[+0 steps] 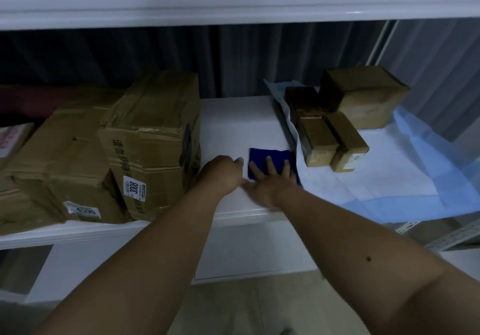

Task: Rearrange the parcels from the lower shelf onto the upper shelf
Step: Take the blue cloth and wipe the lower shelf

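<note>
**Flat blue parcel on the shelf, both hands at it**

Nearest: right hand (270, 181), fingers spread flat on a blue parcel (270, 159) lying mid-shelf (233, 127). Left hand (220, 172) at its 9 o'clock, loosely curled, gripping nothing visible. Taped cartons (145, 140) at 9 o'clock, small brown boxes (335, 137) at 2 o'clock. Judged: placement nearly done; remaining parcels below are unseen.

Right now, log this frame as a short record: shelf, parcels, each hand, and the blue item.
shelf: white shelf, bare strip in the middle
left group: large cardboard boxes, labels facing front
right group: small brown parcels on a pale blue sheet
blue item: flat dark blue packet lying on the shelf
right hand: fingers spread flat on the packet
left hand: fingers curled, beside the packet; grip unclear
</note>
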